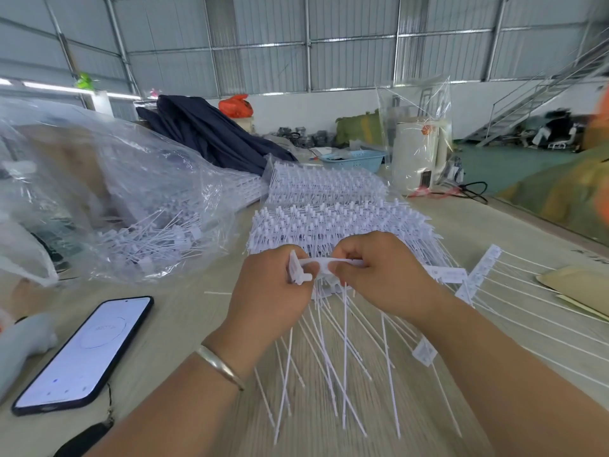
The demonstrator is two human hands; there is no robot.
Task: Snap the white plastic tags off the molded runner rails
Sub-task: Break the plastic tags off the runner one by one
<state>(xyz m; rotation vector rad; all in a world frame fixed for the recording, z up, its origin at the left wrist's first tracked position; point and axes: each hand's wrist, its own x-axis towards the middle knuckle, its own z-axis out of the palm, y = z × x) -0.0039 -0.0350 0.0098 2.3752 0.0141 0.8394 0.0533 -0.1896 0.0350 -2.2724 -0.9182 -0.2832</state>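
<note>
Both hands are working mid-frame here: the left hand is pinching a white tag at one end of a runner rail, fingers curled round it, and the right hand is gripping the same rail just beside it, thumb and fingers clamped on the strip. The rail is bridging the small gap between the two fists, and a fan of long thin white tails is hanging down from it toward the bottom of the frame, a bit blurry. A silver bangle is sitting on the left wrist. Right behind the hands, stacks of unsnapped rails are piling up on the table. A clear plastic bag with loose tags in it is lying at the left, and a phone with its screen lit is lying at the lower left. More rails with tails are spreading out at the right edge
</note>
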